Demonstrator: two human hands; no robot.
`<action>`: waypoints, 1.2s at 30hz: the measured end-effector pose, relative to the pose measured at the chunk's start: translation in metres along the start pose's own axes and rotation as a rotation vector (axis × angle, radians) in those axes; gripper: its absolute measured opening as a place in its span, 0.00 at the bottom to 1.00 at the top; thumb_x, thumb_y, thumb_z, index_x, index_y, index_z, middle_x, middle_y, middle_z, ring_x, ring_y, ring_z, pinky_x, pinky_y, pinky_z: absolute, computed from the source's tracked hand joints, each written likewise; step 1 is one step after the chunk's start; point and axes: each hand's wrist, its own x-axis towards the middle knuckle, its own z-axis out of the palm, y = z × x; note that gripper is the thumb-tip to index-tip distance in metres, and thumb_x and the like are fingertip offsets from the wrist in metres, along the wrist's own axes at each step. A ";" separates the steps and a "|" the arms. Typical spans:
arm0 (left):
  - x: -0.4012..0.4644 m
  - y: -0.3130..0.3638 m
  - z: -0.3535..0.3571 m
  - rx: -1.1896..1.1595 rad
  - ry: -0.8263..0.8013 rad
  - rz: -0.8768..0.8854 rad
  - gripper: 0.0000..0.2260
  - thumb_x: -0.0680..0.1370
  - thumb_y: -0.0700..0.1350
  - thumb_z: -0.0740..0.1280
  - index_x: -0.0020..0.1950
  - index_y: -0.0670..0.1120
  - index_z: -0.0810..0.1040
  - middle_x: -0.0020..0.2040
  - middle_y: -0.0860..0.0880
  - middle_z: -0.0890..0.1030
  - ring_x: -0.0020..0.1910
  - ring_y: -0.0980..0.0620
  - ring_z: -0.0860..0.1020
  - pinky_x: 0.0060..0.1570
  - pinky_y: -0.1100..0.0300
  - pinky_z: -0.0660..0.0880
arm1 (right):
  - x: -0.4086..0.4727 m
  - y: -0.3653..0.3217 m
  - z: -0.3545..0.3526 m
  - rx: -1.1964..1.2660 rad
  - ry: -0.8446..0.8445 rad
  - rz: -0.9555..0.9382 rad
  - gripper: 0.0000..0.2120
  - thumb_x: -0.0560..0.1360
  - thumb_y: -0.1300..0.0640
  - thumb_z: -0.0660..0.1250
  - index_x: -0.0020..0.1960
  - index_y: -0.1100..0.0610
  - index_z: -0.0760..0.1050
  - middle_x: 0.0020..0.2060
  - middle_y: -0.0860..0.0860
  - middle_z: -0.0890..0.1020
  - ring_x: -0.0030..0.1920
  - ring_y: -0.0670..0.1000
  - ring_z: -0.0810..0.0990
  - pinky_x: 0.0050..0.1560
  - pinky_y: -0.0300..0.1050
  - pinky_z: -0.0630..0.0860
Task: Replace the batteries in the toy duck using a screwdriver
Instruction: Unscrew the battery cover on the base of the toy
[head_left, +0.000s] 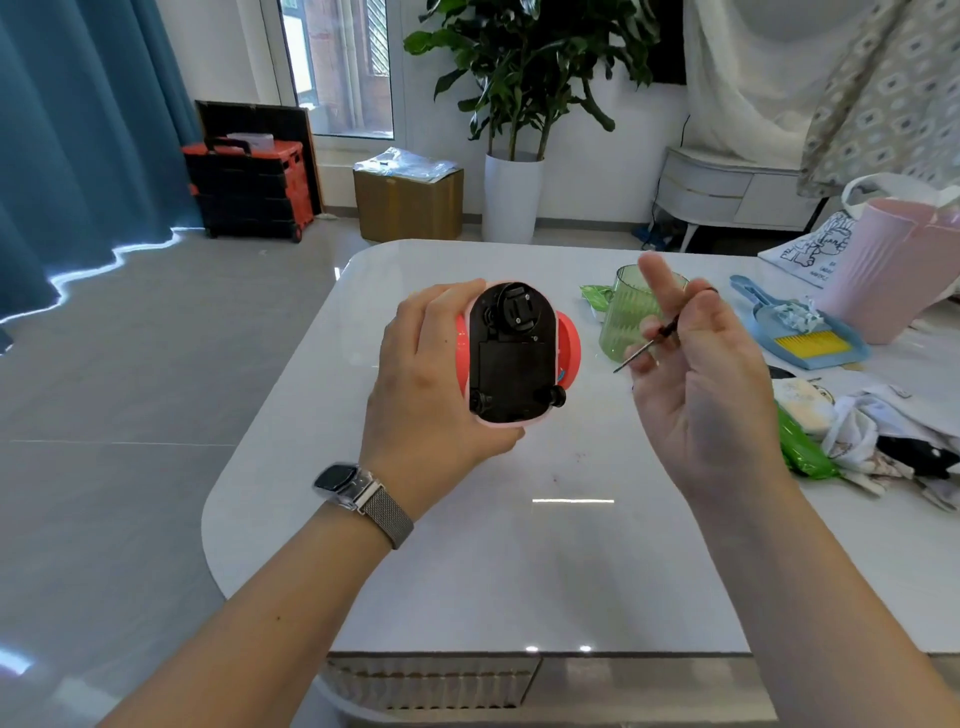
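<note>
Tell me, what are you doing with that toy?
A person is working on a toy duck above a white table. The left hand holds the duck flipped over, so its black underside faces up. The right hand holds a small screwdriver off to the side, not touching the duck. The black cover looks closed, so opening has not yet begun.

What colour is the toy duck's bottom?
Black, on the toy duck, clearest in the head view.

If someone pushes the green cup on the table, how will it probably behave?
The green cup looks like thin see-through plastic and appears empty, so it is probably light. The white table is glossy, so a low push would likely slide it. It stands tall and upright, so a push near the rim might tip it.
</note>
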 end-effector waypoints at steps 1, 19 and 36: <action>0.000 0.000 -0.001 -0.009 0.003 -0.011 0.46 0.58 0.50 0.82 0.72 0.48 0.65 0.68 0.47 0.68 0.66 0.52 0.66 0.58 0.70 0.65 | -0.001 0.001 0.000 -0.043 -0.039 -0.016 0.04 0.79 0.55 0.58 0.47 0.52 0.71 0.51 0.46 0.85 0.37 0.43 0.73 0.42 0.37 0.70; 0.004 -0.001 -0.007 -0.064 0.047 -0.082 0.48 0.56 0.49 0.83 0.72 0.47 0.65 0.68 0.47 0.68 0.66 0.51 0.67 0.60 0.73 0.64 | -0.013 0.025 0.011 -0.424 0.033 -0.365 0.06 0.73 0.68 0.70 0.48 0.61 0.81 0.40 0.52 0.84 0.42 0.49 0.84 0.48 0.42 0.80; 0.004 -0.004 -0.006 -0.058 0.050 -0.075 0.48 0.56 0.50 0.83 0.72 0.47 0.65 0.68 0.47 0.68 0.67 0.52 0.67 0.60 0.76 0.63 | -0.013 0.027 0.013 -0.394 -0.004 -0.329 0.07 0.75 0.69 0.66 0.47 0.60 0.79 0.43 0.55 0.83 0.45 0.49 0.83 0.47 0.42 0.81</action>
